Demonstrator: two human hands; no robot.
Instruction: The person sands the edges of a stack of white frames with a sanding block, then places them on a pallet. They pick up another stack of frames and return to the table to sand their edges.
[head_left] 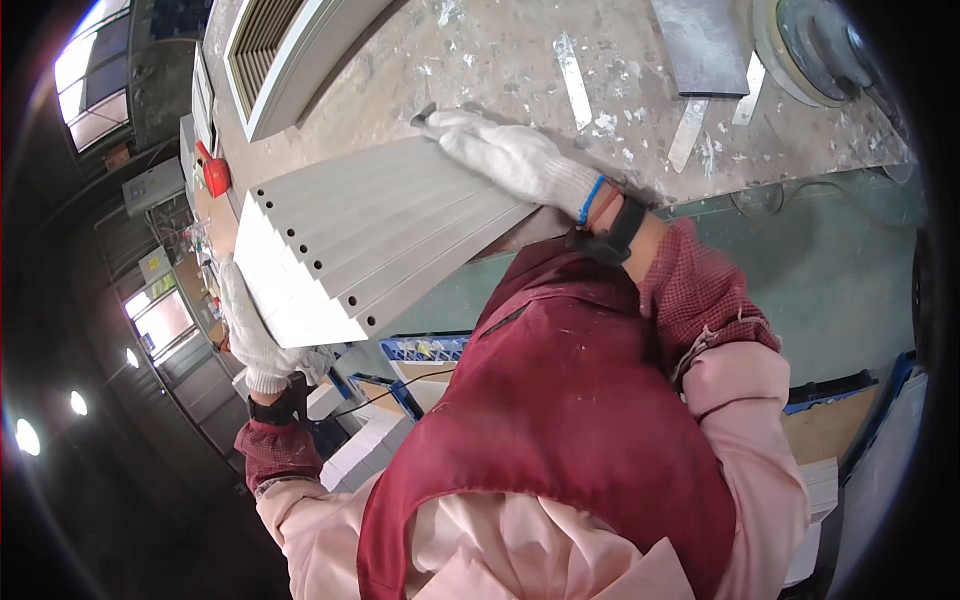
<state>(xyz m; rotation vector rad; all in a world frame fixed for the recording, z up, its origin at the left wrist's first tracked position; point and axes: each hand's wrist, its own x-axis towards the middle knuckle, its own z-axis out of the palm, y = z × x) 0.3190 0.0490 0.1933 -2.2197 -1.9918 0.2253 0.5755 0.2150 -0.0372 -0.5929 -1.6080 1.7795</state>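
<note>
A row of long light-grey slats (pixel 390 215) lies side by side at the table's near edge, their left ends stepped and bright, with small dark holes near those ends. My left hand (pixel 248 325), in a white knitted glove, grips the slats at their left end. Along the far right side of the row, my right hand (pixel 505 155), gloved in white with dark fingertips, holds the slats with its fingers pointing left. The undersides of the slats and part of the left fingers are hidden.
A white frame with louvres (pixel 268 60) rests on the paint-spotted table (pixel 400 75). A red tool (pixel 212 170) lies at the left edge. Thin strips (pixel 573 82), a grey plate (pixel 700 45) and a round roll-like object (pixel 815 45) are farther right. Blue-edged crates (pixel 425 348) stand below.
</note>
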